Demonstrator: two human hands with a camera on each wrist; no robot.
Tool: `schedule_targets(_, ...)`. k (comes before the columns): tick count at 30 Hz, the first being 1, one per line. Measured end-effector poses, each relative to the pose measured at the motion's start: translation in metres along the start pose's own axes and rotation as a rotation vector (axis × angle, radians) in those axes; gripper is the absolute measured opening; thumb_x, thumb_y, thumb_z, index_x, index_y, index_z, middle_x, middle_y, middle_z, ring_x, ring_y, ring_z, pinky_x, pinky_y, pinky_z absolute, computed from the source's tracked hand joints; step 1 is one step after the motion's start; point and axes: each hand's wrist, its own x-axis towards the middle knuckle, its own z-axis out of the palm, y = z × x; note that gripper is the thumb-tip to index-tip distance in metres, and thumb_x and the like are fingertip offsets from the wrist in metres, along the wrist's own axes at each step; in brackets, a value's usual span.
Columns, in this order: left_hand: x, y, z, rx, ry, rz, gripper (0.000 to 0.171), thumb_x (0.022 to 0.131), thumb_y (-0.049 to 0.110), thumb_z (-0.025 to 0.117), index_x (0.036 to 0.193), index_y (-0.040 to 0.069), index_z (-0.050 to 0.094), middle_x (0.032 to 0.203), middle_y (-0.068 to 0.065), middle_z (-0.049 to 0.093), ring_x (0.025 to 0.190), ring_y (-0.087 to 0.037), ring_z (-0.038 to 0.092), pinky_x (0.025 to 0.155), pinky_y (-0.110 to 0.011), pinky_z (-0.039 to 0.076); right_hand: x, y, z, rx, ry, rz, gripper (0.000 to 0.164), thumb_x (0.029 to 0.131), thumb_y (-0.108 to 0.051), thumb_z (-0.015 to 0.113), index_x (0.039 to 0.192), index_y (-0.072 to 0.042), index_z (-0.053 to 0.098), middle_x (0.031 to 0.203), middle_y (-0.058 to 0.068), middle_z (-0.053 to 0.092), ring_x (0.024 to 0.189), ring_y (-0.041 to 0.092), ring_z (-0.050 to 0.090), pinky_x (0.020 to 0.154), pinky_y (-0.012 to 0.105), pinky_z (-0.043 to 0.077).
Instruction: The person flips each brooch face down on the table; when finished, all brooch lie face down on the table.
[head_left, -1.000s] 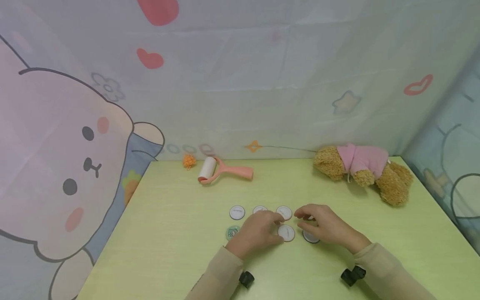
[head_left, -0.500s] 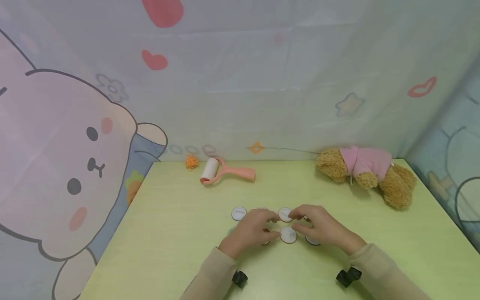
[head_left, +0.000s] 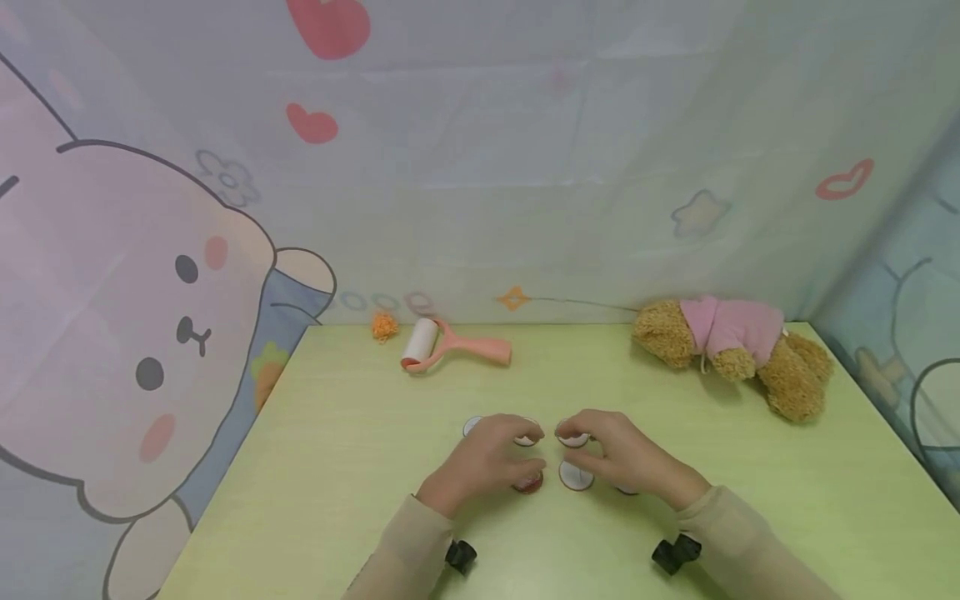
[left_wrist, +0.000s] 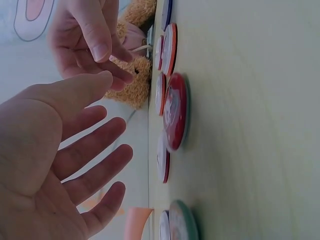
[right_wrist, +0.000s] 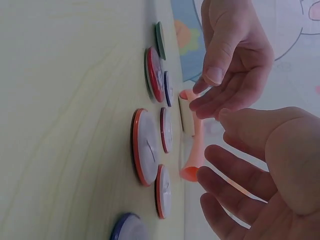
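Note:
Several round pin badges lie in two rows on the table. Most show white backs with a pin, such as the orange-rimmed badge and a badge near my right thumb. A red badge and a green badge lie face up. My left hand hovers over the left badges, fingers loosely bent and holding nothing; it hides part of them in the head view. Opposite it, my right hand floats above the right badges with relaxed fingers and an empty grasp. The fingertips of both hands face each other, apart.
At the back of the light green table lie an orange fuzzy ball and a lint roller with a pink handle. A teddy bear in a pink top lies at the back right. A printed cloth hangs behind.
Both hands have shifted left over the badges, the left one with its fingers still spread. The red badge has come into sight under the left thumb, while the green one is now covered.

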Motion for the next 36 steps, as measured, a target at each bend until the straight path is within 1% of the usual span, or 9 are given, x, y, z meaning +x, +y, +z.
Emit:
schedule_targets(3,-0.003,-0.004,-0.003,0.030,0.016,0.010,0.030,0.091,0.022,0.082,0.116,0.007,0.076,0.112,-0.004,0.078,0.106,-0.019,0.073,0.095,-0.032,0.057,0.003,-0.002,0.004,0.000,-0.013,-0.008,0.027,0.097,-0.009,0.074,0.123,-0.003,0.071,0.116,0.010,0.075,0.107,0.023,0.072,0.089,0.047,0.060)
schedule_targets(5,-0.004,-0.006,-0.005,0.039,0.019,0.015,0.030,0.090,0.023,0.084,0.114,0.007,0.077,0.111,-0.004,0.079,0.104,-0.021,0.073,0.095,-0.034,0.057,0.005,-0.004,0.007,0.021,-0.025,-0.005,0.028,0.097,-0.010,0.075,0.124,-0.003,0.070,0.118,0.010,0.074,0.109,0.025,0.071,0.090,0.047,0.060)
schedule_targets(10,-0.011,-0.011,-0.006,0.059,-0.012,-0.002,0.033,0.089,0.027,0.086,0.113,0.007,0.077,0.111,-0.004,0.078,0.106,-0.022,0.072,0.099,-0.038,0.055,0.007,-0.007,0.015,0.069,-0.053,0.008,0.033,0.095,-0.007,0.076,0.126,-0.003,0.070,0.122,0.008,0.073,0.113,0.025,0.070,0.093,0.045,0.060)
schedule_targets(16,-0.018,-0.013,-0.010,0.096,-0.029,-0.010,0.037,0.088,0.030,0.087,0.117,0.009,0.076,0.115,-0.001,0.078,0.112,-0.021,0.071,0.103,-0.040,0.053,0.010,-0.010,0.022,-0.007,-0.063,0.031,0.033,0.092,-0.012,0.080,0.124,-0.007,0.072,0.119,0.001,0.074,0.109,0.020,0.070,0.092,0.040,0.059)
schedule_targets(20,-0.020,-0.016,-0.011,0.115,-0.028,0.016,0.037,0.088,0.030,0.087,0.117,0.010,0.076,0.114,-0.001,0.077,0.111,-0.021,0.070,0.102,-0.040,0.054,0.010,-0.012,0.026,-0.057,-0.077,0.026,0.033,0.091,-0.016,0.083,0.121,-0.008,0.072,0.117,0.002,0.074,0.106,0.020,0.069,0.094,0.040,0.057)
schedule_targets(24,-0.021,-0.018,-0.009,0.124,-0.025,0.038,0.038,0.087,0.030,0.088,0.116,0.009,0.076,0.113,-0.002,0.077,0.111,-0.021,0.070,0.102,-0.040,0.054,0.009,-0.014,0.029,-0.099,-0.079,0.002,0.032,0.091,-0.018,0.083,0.120,-0.007,0.073,0.116,0.001,0.074,0.107,0.018,0.067,0.096,0.041,0.055)
schedule_targets(29,-0.021,-0.019,-0.009,0.139,-0.024,0.035,0.041,0.085,0.032,0.090,0.116,0.009,0.077,0.113,-0.002,0.078,0.111,-0.021,0.070,0.102,-0.040,0.054,0.012,-0.018,0.030,-0.143,-0.086,-0.022,0.036,0.087,-0.018,0.085,0.119,-0.007,0.073,0.115,0.001,0.075,0.106,0.017,0.066,0.096,0.041,0.054)
schedule_targets(33,-0.021,-0.019,-0.009,0.155,-0.032,0.024,0.043,0.083,0.033,0.092,0.116,0.010,0.077,0.113,-0.001,0.078,0.110,-0.021,0.069,0.100,-0.039,0.054,0.015,-0.020,0.031,-0.166,-0.108,-0.012,0.038,0.083,-0.017,0.087,0.118,-0.007,0.074,0.111,0.001,0.075,0.102,0.016,0.065,0.093,0.040,0.054)
schedule_targets(36,-0.021,-0.019,-0.009,0.167,-0.043,0.021,0.043,0.082,0.032,0.092,0.116,0.010,0.077,0.113,0.000,0.078,0.110,-0.021,0.069,0.101,-0.038,0.054,0.018,-0.021,0.033,-0.177,-0.139,0.000,0.038,0.083,-0.018,0.086,0.117,-0.008,0.074,0.110,0.001,0.075,0.100,0.015,0.065,0.091,0.038,0.055)
